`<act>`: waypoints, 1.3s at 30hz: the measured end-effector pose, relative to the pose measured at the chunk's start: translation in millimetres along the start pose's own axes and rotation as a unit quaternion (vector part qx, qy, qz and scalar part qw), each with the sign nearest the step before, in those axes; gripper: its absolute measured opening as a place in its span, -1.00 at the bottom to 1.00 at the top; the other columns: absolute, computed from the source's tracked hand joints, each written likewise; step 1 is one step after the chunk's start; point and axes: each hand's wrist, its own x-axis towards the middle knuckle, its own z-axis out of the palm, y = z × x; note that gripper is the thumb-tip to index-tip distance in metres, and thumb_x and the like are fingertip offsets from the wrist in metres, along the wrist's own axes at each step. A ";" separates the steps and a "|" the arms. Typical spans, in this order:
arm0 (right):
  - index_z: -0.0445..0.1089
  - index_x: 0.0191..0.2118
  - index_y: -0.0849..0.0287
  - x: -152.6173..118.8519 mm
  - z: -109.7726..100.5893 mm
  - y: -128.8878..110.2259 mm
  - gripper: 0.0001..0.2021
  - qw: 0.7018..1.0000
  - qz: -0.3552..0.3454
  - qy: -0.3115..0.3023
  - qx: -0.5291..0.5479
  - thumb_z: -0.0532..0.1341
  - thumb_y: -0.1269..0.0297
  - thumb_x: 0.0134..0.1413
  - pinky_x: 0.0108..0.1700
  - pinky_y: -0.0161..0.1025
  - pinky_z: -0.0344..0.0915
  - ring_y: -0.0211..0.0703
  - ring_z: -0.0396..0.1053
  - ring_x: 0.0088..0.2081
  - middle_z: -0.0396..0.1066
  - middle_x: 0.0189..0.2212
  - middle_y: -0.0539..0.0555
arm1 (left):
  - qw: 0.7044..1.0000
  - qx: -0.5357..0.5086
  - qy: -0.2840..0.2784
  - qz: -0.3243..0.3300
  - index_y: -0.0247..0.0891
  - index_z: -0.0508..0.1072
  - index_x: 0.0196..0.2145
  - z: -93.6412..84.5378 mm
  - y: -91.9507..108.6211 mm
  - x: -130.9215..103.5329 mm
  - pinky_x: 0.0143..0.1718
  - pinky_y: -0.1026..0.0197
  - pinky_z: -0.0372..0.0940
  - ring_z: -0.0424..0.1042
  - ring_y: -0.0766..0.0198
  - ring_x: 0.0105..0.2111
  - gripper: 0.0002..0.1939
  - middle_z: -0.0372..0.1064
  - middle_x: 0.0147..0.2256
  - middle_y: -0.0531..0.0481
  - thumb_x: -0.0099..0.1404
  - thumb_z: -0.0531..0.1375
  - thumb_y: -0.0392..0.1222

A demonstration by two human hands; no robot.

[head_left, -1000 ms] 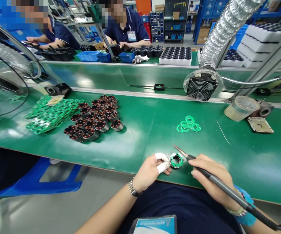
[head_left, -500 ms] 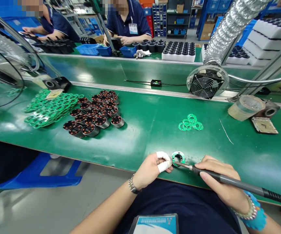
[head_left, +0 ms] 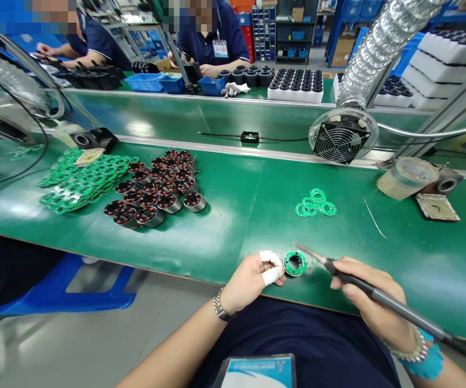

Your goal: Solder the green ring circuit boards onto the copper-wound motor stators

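Note:
A motor stator topped with a green ring board [head_left: 295, 263] sits at the bench's front edge. My left hand [head_left: 253, 277], with white tape on its thumb and index finger, grips the stator's left side. My right hand [head_left: 372, 291] is closed round the dark handle of a soldering iron [head_left: 395, 306]. The iron's metal tip is over the right rear side of the ring board; whether it touches cannot be told. Behind them lie several loose green ring boards [head_left: 317, 203]. A thin solder wire [head_left: 374, 218] rests on the bench to their right.
Several copper-wound stators [head_left: 150, 199] stand left of centre beside a pile of green board panels [head_left: 83, 180]. A fan with a duct [head_left: 340, 141] stands at the back. At right are a round tub [head_left: 406, 179] and a sponge tray [head_left: 438, 207]. Two people work across the bench.
The iron's tip has moved from the front of the ring board up to its rear, as my right hand shifted slightly right. My left hand has stayed in place on the stator.

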 end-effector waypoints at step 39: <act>0.10 0.00 0.13 8.9 46.3 46.1 -0.58 0.968 0.100 -0.049 0.226 0.13 0.55 0.02 -0.13 -0.24 0.39 -0.20 0.43 -0.17 0.38 -0.18 0.09 | 0.897 0.393 0.101 0.174 -0.30 0.40 -0.08 -0.4 -20.8 2.9 -0.38 0.19 0.39 0.43 0.32 -0.55 -0.59 0.40 -0.08 -0.19 0.14 0.20 -0.06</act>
